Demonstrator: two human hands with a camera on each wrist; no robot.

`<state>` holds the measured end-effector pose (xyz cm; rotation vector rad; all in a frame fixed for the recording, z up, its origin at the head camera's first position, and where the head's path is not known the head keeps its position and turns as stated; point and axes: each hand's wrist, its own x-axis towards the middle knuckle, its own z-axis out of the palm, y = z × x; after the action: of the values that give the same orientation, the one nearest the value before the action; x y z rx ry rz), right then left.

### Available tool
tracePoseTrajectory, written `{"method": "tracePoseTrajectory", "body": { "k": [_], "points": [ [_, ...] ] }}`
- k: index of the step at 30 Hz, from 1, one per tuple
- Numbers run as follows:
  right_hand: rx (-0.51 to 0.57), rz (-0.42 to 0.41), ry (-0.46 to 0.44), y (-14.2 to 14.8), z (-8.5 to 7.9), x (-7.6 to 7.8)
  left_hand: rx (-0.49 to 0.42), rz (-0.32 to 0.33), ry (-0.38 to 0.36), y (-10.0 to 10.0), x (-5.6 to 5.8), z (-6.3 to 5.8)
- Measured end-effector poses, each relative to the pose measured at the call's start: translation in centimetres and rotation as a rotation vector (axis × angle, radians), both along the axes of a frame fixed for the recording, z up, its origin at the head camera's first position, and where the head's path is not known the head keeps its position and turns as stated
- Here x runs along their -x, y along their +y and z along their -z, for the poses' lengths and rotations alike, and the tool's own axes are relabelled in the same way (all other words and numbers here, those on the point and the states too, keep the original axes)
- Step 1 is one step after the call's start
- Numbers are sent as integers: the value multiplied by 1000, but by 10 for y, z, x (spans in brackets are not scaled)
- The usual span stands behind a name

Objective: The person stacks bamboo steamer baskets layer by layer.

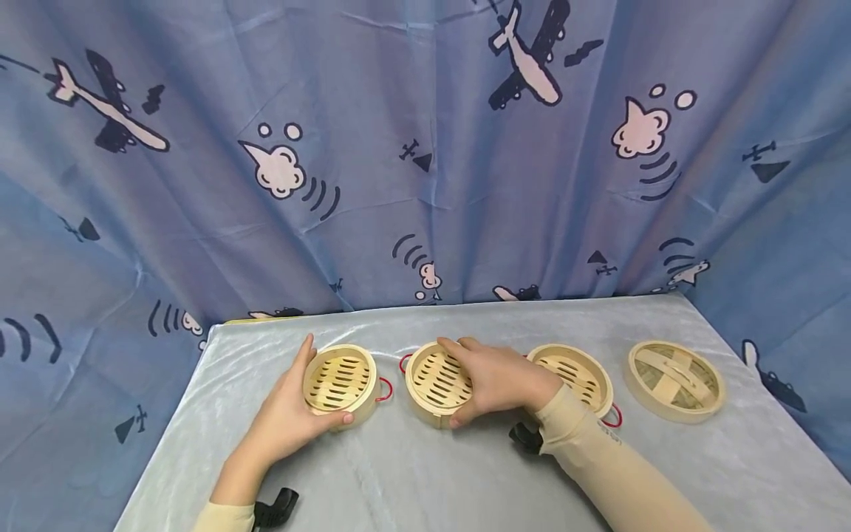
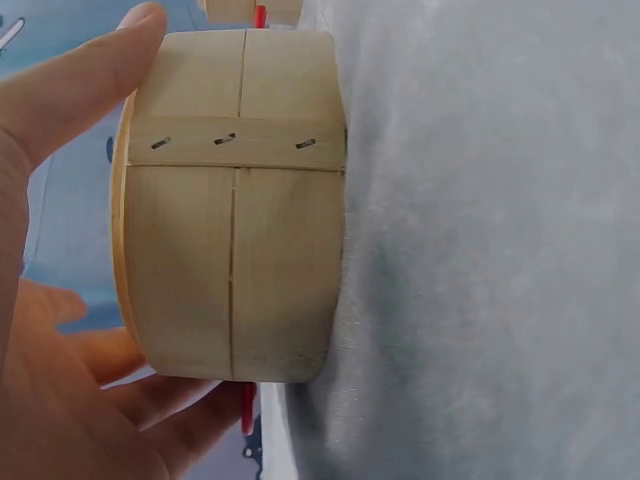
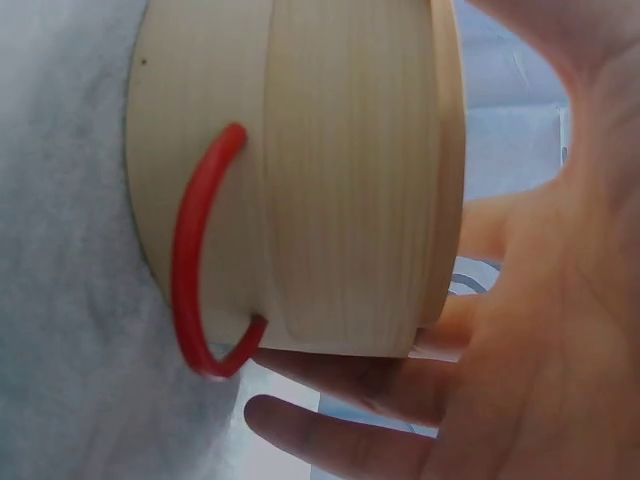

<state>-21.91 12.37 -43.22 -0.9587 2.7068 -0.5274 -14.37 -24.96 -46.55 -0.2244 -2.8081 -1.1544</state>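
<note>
On the left of the table, a round bamboo steamer basket [image 1: 339, 378] with a slatted base and red handle is gripped by my left hand [image 1: 286, 414]. The thumb lies at its near rim and the fingers reach round the far side; its stitched side wall [image 2: 235, 210] fills much of the left wrist view. My right hand [image 1: 501, 377] spans a second steamer basket [image 1: 435, 384] from the right, thumb in front and fingers behind. In the right wrist view a red handle [image 3: 190, 260] stands out from that basket's wall. Both baskets sit a short way apart.
Partly behind my right forearm stands a third steamer basket [image 1: 581, 362] with a red handle. A woven bamboo lid [image 1: 674, 380] lies further right. Pale cloth covers the table [image 1: 399, 480], and a blue patterned curtain [image 1: 372, 185] hangs behind it.
</note>
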Motion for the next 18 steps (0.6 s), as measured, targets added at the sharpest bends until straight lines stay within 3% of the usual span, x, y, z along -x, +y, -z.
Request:
{"method": "tracePoseTrajectory", "body": {
  "k": [6,18],
  "points": [
    [-2,17,-6,-1,2,-3,-35,-4,14,0,-1,6],
    [43,8,15,-7,2,-4,-35,1,56,-6,-1,8]
  ]
}}
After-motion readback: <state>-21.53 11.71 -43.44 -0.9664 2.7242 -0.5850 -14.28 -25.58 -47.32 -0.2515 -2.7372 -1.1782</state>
